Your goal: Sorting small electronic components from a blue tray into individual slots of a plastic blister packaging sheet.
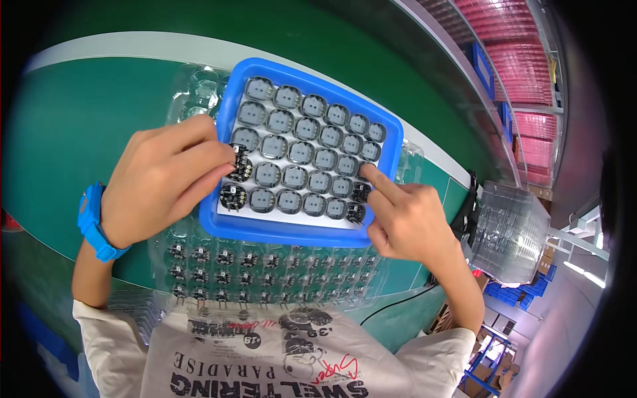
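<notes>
A blue tray (259, 235) holds rows of grey rounded housings (294, 176) on a white base. My left hand (169, 169), with a blue watch on its wrist, pinches a small black circuit board (240, 171) between thumb and fingers at the tray's left side. Another black board (233, 197) sits in the near left corner. Over the right rim reaches my right hand (408, 215), its index finger stretched and touching near the end housing, thumb apart, nothing visibly held. Beside it lie two black boards, an upper one (360, 193) and a lower one (355, 213).
A clear blister tray (279, 278) with several small black boards lies between the blue tray and my body. Part of another clear tray (196, 86) shows behind. On the right stand stacked clear trays (509, 232) and racks of pink trays (514, 73). The worktop (86, 132) is green.
</notes>
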